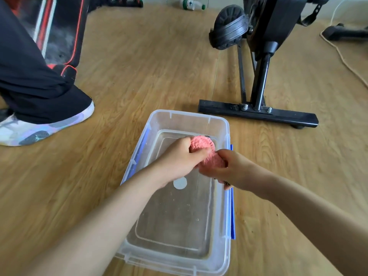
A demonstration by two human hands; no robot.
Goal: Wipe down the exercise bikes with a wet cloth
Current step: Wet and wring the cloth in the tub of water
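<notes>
A pink fluffy cloth (207, 154) is bunched up over a clear plastic tub (157, 120) that holds shallow water. My left hand (179, 158) grips the cloth's far end, fingers curled round it. My right hand (235, 168) grips the near end, and a bit of the cloth hangs out below the palm. A black exercise bike (262, 46) stands beyond the tub on the right, with its pedal (229, 28) and its floor bar (258, 114) in view.
The tub sits on a wooden floor and has blue clips (232, 212) on its sides. A person's leg and pale shoe (45, 126) stand at the left, next to a second black-and-red machine (59, 32). A plastic bottle (191, 4) lies far back; a cord (342, 56) runs at right.
</notes>
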